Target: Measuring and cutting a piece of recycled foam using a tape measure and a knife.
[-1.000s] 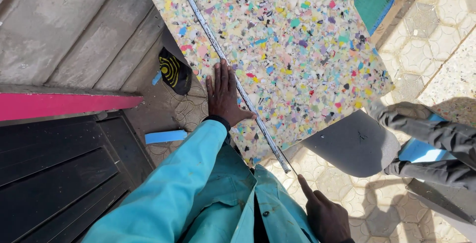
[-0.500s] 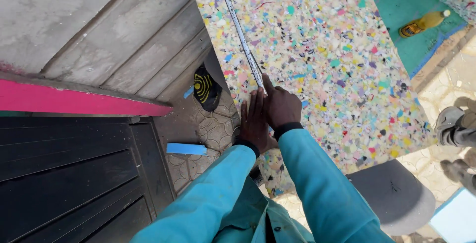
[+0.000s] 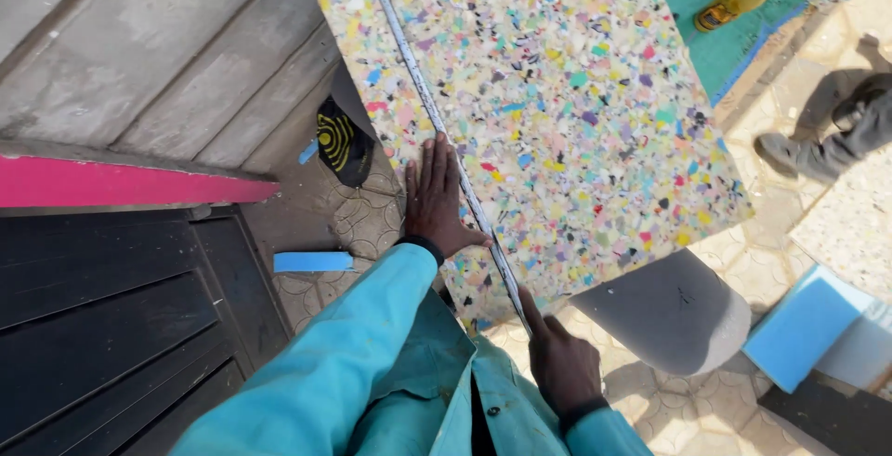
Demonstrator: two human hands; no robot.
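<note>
A large foam sheet (image 3: 576, 93) speckled in many colours lies in front of me, with a long metal straightedge (image 3: 418, 93) running across it from far to near. My left hand (image 3: 437, 200) is pressed flat on the sheet, fingers spread, with its thumb side against the straightedge. At the near edge of the sheet, my right hand (image 3: 562, 363) has its fingers curled and its fingertips closed on the near end of the straightedge. Both sleeves are teal.
A yellow bottle (image 3: 734, 0) lies on a green sheet (image 3: 706, 42) at the far right. A grey rounded seat (image 3: 669, 312) and blue foam block (image 3: 804, 326) sit right. Another person's leg (image 3: 827, 135) stands at the right edge. Black-and-yellow cloth (image 3: 339, 140), small blue piece (image 3: 313, 261), black door (image 3: 111, 326) left.
Half a second ago both hands were together on the straightedge. My right hand has since drawn back to its near end, while the left stays pressed flat. The camera view has shifted.
</note>
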